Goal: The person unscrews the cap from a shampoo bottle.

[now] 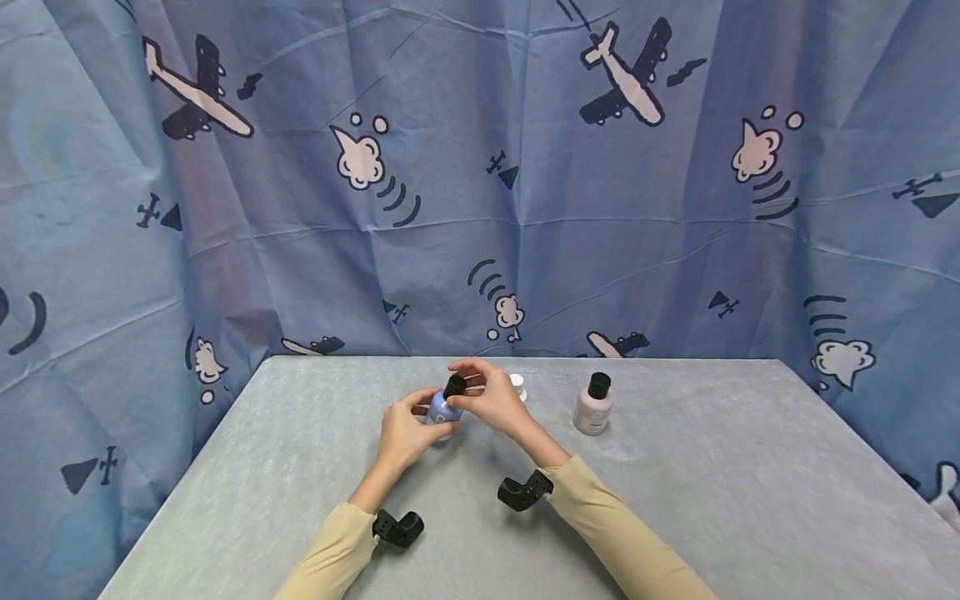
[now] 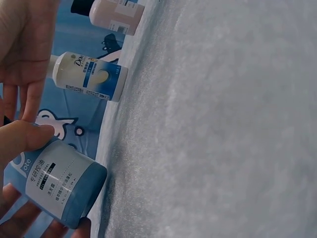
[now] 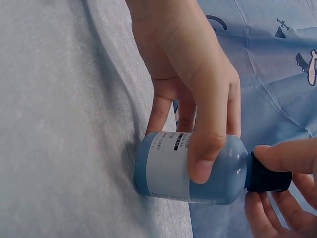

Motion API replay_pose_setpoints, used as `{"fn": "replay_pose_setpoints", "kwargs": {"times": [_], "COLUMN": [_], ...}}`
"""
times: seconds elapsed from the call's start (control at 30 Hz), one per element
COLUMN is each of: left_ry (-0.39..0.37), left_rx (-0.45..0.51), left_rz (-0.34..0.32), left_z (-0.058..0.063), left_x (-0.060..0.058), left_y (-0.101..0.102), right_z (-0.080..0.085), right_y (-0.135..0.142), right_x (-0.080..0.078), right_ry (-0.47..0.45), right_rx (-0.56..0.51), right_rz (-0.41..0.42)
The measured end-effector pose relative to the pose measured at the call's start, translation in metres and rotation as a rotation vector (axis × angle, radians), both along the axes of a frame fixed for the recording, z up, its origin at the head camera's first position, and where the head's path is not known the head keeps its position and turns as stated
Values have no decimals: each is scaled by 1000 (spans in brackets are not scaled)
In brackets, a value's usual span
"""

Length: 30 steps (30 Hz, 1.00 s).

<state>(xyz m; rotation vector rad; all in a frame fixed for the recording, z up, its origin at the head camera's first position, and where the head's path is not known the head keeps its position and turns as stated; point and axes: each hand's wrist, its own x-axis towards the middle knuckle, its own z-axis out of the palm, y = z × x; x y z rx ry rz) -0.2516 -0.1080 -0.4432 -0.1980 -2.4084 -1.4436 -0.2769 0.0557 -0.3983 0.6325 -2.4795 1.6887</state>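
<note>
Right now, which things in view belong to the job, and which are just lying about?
Apparently in use:
blue bottle, in the left hand
its black cap, held by the right hand

Apparently idle:
pale pink bottle, standing apart
Dove bottle, beyond that hand

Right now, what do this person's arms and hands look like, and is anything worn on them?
The left sleeve and right sleeve are plain, pale yellow-beige and slightly wrinkled. By the cuffs sit chunky, curved black devices, one on the left wrist and one on the right wrist. The left hand and right hand wear no gloves. No cables show.
</note>
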Motion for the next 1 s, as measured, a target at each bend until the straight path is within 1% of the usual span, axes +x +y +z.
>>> {"fn": "replay_pose_setpoints", "kwargs": {"times": [0.17,0.27,0.33,0.37,0.4,0.5,0.6,0.67,0.77,0.87,1.0], "left_ry": [-1,-6,-11,-14,-16,-13,-1,7,8,7,12], "left_rx": [7,5,6,7,7,9,14,20,23,21,6], "left_rz": [0,4,9,11,14,26,40,48,55,57,56], "left_z": [0,0,1,1,2,3,4,4,3,3,2], "left_x": [0,0,0,0,1,0,0,0,0,1,0], "left_y": [0,0,0,0,0,0,0,1,2,2,3], "right_z": [2,14,22,25,25,13,3,3,3,2,1], "right_y": [0,0,0,0,0,0,-2,-4,-6,-6,-5], "right_x": [2,11,18,20,20,10,2,3,4,4,4], "right_ry": [2,-4,7,7,10,19,19,25,19,8,7], "right_rx": [-28,-35,-35,-39,-39,-35,-16,5,32,47,52], "right_rz": [49,89,109,115,114,77,1,-48,-100,-127,-133]}}
